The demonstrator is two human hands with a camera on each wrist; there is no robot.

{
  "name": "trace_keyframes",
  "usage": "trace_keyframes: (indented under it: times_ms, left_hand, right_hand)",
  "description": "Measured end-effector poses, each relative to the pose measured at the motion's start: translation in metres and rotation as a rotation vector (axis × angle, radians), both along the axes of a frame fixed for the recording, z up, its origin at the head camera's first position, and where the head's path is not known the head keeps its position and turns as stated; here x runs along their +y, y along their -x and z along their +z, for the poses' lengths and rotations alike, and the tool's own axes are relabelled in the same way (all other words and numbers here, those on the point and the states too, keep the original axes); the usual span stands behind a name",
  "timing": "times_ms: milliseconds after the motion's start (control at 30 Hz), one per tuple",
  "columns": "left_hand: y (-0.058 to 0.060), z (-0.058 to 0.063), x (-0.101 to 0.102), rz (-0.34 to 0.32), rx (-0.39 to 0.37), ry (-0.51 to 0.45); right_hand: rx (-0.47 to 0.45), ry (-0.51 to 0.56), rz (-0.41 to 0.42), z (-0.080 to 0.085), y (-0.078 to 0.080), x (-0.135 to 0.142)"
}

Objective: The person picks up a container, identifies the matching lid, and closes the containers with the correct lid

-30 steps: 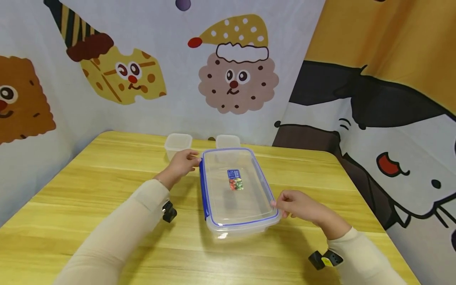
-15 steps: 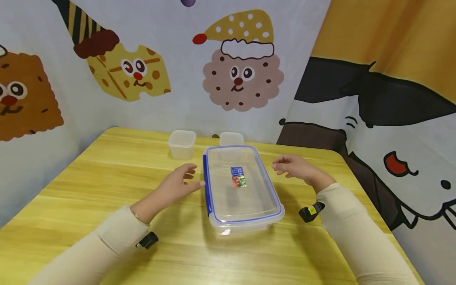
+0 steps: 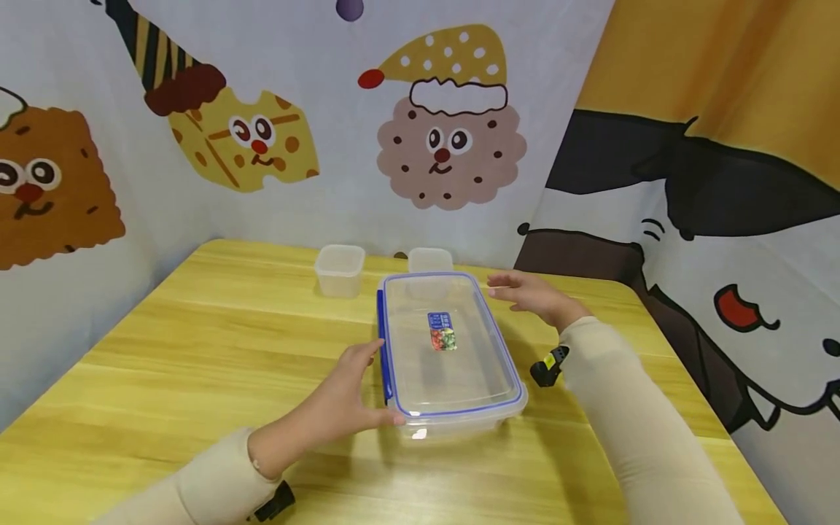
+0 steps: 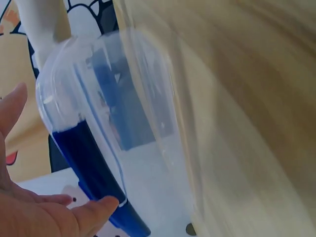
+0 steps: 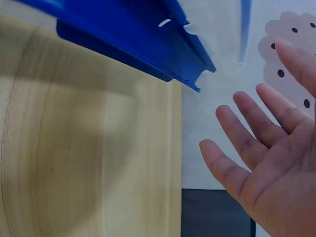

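A clear rectangular food storage box with a blue-rimmed lid lies on the wooden table, a printed label on its top. My left hand is at its left near corner, thumb by the front rim and fingertips touching the blue side latch. Near the far right edge of the box, my right hand holds nothing. Its fingers are spread and apart from the box in the right wrist view, where a blue latch juts out from the box side.
Two small translucent tubs stand behind the box: the left tub and the right tub, partly hidden by the box. A patterned cloth hangs along the back of the table.
My right hand has left the near right corner and moved toward the far right edge. The left hand has come from the far left corner to the near left one.
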State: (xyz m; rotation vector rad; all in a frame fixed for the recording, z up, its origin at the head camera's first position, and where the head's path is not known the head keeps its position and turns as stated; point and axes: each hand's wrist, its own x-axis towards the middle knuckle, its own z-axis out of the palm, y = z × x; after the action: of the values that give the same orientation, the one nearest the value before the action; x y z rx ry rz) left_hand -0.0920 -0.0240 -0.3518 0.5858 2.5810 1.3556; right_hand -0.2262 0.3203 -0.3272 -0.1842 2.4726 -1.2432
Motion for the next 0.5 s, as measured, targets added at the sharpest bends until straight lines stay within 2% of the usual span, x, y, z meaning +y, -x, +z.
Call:
trace_keyframes:
  times_ms: [233,500]
  left_hand:
    - [-0.009,-0.003,0.009,0.022,-0.008,-0.021]
    - [-0.012,-0.007,0.015,0.014,-0.012,-0.051]
  right_hand:
    - [-0.030,0.030,0.082,-0.006,0.008,-0.005]
    - [-0.070,0.036,0.099,-0.005,0.014,-0.014]
